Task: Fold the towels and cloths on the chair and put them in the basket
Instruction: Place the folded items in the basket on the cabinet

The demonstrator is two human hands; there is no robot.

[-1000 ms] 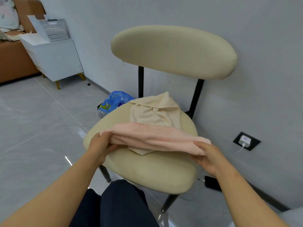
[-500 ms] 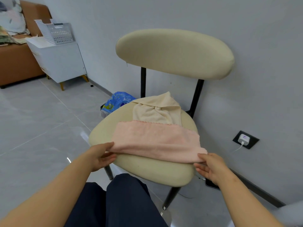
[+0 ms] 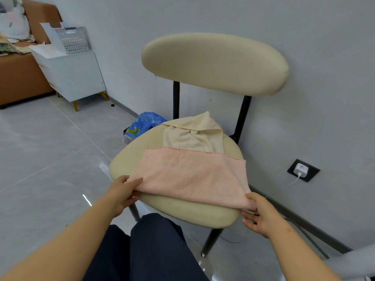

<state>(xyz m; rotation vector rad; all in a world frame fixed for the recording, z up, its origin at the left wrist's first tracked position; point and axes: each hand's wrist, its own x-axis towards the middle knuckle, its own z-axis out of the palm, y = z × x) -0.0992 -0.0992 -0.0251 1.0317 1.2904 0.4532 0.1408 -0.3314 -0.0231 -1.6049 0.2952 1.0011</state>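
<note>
A pink cloth [image 3: 192, 175] lies spread flat across the cream seat of the chair [image 3: 182, 213]. My left hand [image 3: 122, 193] pinches its near left corner, thumb on top. My right hand [image 3: 261, 214] holds its near right corner at the seat's right edge. Behind the pink cloth a crumpled cream towel [image 3: 194, 134] lies at the back of the seat, partly covered by the pink one. The white perforated basket [image 3: 68, 38] stands far off at the upper left on a white cabinet [image 3: 75, 76].
The chair stands against a grey wall. A blue plastic bag [image 3: 145, 122] lies on the floor behind the seat's left side. A wall socket with a white charger [image 3: 301, 169] is at the right. A brown sofa [image 3: 18, 78] is at the far left. My dark-trousered knees are below the seat.
The pink cloth, folded into a narrow strip a second ago, has been drawn toward me and opened out flat over the seat. Both hands moved nearer with its front corners.
</note>
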